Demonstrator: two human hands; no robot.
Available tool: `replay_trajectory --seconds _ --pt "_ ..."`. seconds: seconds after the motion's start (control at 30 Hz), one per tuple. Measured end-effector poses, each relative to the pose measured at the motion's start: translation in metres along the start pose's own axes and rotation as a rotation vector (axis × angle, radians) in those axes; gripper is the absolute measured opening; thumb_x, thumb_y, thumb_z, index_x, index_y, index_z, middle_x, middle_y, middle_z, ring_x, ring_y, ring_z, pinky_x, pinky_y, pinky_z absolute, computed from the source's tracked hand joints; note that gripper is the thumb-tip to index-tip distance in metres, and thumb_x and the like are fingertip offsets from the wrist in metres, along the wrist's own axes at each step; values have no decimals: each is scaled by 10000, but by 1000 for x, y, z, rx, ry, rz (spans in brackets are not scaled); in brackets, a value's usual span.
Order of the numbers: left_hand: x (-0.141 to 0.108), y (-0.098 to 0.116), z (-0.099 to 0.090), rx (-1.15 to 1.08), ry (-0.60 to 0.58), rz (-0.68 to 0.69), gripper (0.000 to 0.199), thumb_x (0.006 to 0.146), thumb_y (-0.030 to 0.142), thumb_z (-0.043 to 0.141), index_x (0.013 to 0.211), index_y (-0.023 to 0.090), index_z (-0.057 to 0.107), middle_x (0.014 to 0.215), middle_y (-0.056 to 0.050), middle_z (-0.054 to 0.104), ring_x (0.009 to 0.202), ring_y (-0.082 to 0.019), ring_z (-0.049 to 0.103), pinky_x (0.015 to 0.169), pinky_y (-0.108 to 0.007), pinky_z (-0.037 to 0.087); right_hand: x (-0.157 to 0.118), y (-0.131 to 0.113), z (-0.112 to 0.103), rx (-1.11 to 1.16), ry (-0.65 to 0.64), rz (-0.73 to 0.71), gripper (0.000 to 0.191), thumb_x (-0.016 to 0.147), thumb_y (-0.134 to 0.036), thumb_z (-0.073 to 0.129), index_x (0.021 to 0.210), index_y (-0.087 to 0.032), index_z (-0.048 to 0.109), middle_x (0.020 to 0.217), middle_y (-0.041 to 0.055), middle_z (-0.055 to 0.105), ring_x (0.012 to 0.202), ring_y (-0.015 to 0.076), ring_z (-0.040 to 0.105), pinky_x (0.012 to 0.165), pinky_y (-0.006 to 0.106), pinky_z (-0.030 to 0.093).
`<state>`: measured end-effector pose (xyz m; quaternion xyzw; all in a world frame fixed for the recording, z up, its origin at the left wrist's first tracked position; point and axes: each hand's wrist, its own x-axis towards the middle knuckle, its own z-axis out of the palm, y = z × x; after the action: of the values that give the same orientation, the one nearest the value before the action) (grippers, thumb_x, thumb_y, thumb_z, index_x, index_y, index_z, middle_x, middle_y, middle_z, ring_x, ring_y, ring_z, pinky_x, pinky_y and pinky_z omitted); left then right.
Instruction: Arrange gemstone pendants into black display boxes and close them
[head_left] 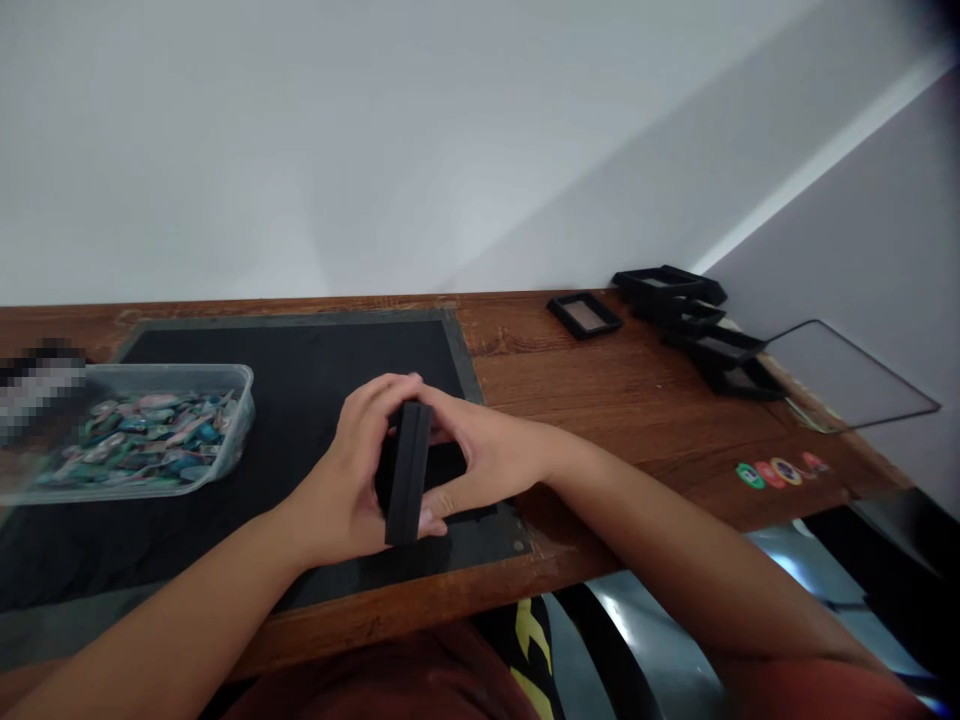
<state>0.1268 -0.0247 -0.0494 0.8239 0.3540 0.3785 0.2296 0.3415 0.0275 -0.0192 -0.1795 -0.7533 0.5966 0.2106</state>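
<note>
A black rectangular frame (409, 475) stands on its edge between my two hands, its narrow side turned toward me. My left hand (352, 475) is closed round its left side, fingers over the top and thumb low. From the right, my right hand (487, 455) grips the same frame, fingertips at the top and thumb at the bottom. The faces of the frame are mostly hidden from this angle. Below the hands lies a black mat (300, 350) with a grey border.
Left on the mat sits a clear plastic tub (240, 420) of small blue, green and pink pieces. A black frame (585, 314) lies near the wall, beside a stack of similar frames (675, 300). Round stickers (785, 472) mark the wooden table (525, 360) at right.
</note>
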Motion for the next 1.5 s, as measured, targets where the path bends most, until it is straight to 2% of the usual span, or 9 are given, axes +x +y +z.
replay_trajectory --seconds 0.13,0.23,0.4,0.57,0.8,0.97,1.23,1.37,1.5 --pt "2 2 -2 26 24 57 1123 668 597 927 1574 358 308 1544 -158 382 1497 -445 362 1194 -669 413 1 1 4 47 73 2 734 764 -382 902 1261 -265 375 1321 85 572 1222 225 653 1059 457 590" --pt "2 6 -4 37 60 46 1110 712 571 913 1586 358 263 1496 -155 428 1446 -418 440 1181 -657 434 3 2 1 32 207 -22 495 834 -383 847 1112 -253 460 1171 48 647 1110 197 685 935 391 620" --pt "-2 7 -3 -21 42 -62 1111 653 600 939 1524 338 301 1441 -156 490 1337 -408 555 1105 -651 496 8 4 -7 -88 379 -101 285 842 -367 831 961 -218 619 1253 81 675 1166 223 671 799 313 593" --pt "-6 2 -1 -94 8 -185 1135 589 598 971 1484 310 335 1411 -145 516 1334 -410 545 1119 -658 465 7 5 -10 -167 332 -123 343 810 -401 859 1013 -227 643 1186 63 661 1109 211 655 945 387 560" --pt "-2 1 2 -204 -62 -348 1040 615 575 961 1454 316 404 1425 -124 526 1369 -386 517 1142 -642 437 6 8 -10 -297 304 11 344 865 -460 777 1009 -226 570 1052 40 624 1030 208 618 995 438 525" --pt "-4 -1 5 -144 -12 -334 1048 606 612 954 1462 353 407 1419 -103 519 1362 -378 509 1160 -656 410 5 8 -11 -373 272 54 414 835 -522 791 974 -224 540 1026 42 629 948 202 581 912 416 520" --pt "-6 -2 4 -158 -38 -292 1066 596 613 956 1466 348 401 1406 -107 528 1337 -381 526 1119 -646 455 9 13 -11 -359 290 -43 503 756 -567 855 845 -226 497 911 5 562 826 168 504 784 349 461" --pt "-4 -2 5 -172 2 -307 1063 580 629 957 1436 334 401 1347 -99 536 1301 -368 545 1098 -631 476 9 8 -13 -322 310 -59 465 752 -502 877 810 -213 517 839 -17 549 779 148 496 732 317 426" --pt "1 -3 6 -247 74 -266 1081 567 670 947 1403 324 356 1294 -85 523 1231 -328 568 1098 -591 478 5 -3 -21 -202 235 -65 408 787 -408 868 721 -197 525 708 -55 508 672 104 455 641 270 379"
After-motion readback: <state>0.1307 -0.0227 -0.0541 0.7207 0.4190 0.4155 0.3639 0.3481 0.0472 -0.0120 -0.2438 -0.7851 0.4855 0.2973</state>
